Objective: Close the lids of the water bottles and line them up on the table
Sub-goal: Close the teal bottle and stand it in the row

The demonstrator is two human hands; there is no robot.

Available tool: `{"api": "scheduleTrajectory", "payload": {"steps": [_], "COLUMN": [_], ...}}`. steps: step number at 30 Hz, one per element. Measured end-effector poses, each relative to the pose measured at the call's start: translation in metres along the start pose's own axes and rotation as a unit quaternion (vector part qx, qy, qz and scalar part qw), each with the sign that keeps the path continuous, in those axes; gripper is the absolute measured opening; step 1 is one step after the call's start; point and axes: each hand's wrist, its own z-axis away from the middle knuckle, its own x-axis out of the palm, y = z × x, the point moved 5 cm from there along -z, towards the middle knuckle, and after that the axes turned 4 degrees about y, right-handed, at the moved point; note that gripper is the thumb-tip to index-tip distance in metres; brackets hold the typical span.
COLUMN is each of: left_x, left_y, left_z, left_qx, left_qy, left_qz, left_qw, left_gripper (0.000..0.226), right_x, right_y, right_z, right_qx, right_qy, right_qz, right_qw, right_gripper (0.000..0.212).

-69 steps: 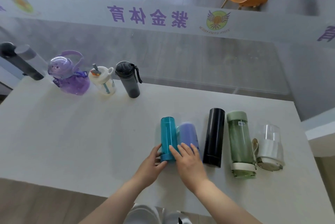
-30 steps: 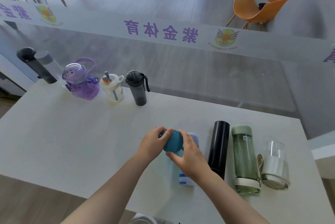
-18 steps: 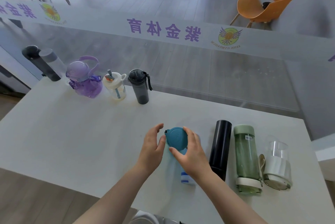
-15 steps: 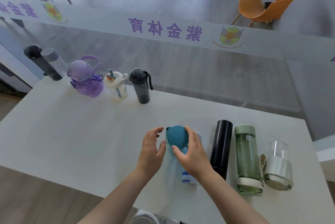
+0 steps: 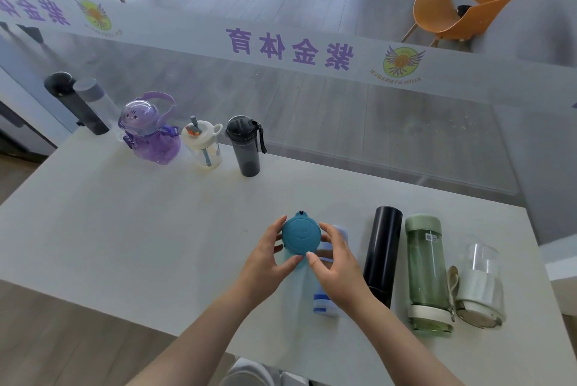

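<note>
A teal bottle stands upright at the table's front middle, seen from above by its round teal lid (image 5: 301, 235). My left hand (image 5: 268, 257) grips the lid's left rim and my right hand (image 5: 335, 263) its right rim. Behind my right hand lies a pale blue bottle (image 5: 326, 307). To the right lie a black bottle (image 5: 382, 248), a green bottle (image 5: 427, 273) and a clear-and-white bottle (image 5: 480, 285). Along the far left edge stand a purple jug (image 5: 150, 132), a white straw cup (image 5: 203, 145), a dark grey bottle (image 5: 245, 145) and two dark flasks (image 5: 78, 101).
The white table (image 5: 140, 229) ends at a glass wall with a lettered band just behind the standing row. An orange chair (image 5: 462, 4) sits beyond the glass. The table's front edge runs close to my forearms.
The teal bottle, lying flat at first, was raised upright. My left hand let go of it for a moment and now both hands hold its lid.
</note>
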Motion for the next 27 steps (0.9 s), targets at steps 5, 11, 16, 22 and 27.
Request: {"api": "scheduleTrajectory", "payload": {"steps": [5, 11, 16, 22, 27], "left_x": [-0.003, -0.012, -0.020, -0.032, -0.039], "left_y": [-0.001, -0.002, -0.001, -0.002, -0.001], "left_z": [-0.009, -0.038, -0.078, -0.129, -0.168], "left_qx": [0.000, 0.000, -0.002, -0.008, -0.005], "left_qy": [-0.005, -0.005, -0.014, -0.009, -0.011], "left_qz": [0.028, 0.038, 0.042, 0.048, 0.059], "left_qw": [1.000, 0.999, 0.999, 0.999, 0.998], "left_gripper": [0.070, 0.067, 0.065, 0.064, 0.061], "right_x": [0.010, 0.015, 0.015, 0.020, 0.022], "right_y": [0.004, -0.006, -0.018, -0.032, -0.041], "right_z": [-0.006, -0.034, -0.071, -0.121, -0.159], "right_qx": [0.028, 0.025, 0.041, 0.055, 0.062], "right_qy": [-0.021, -0.011, 0.013, 0.037, 0.050], "right_qz": [-0.047, -0.085, -0.091, -0.114, -0.133], "right_qw": [0.998, 0.996, 0.995, 0.991, 0.988], "right_gripper": [0.055, 0.054, 0.055, 0.053, 0.049]}}
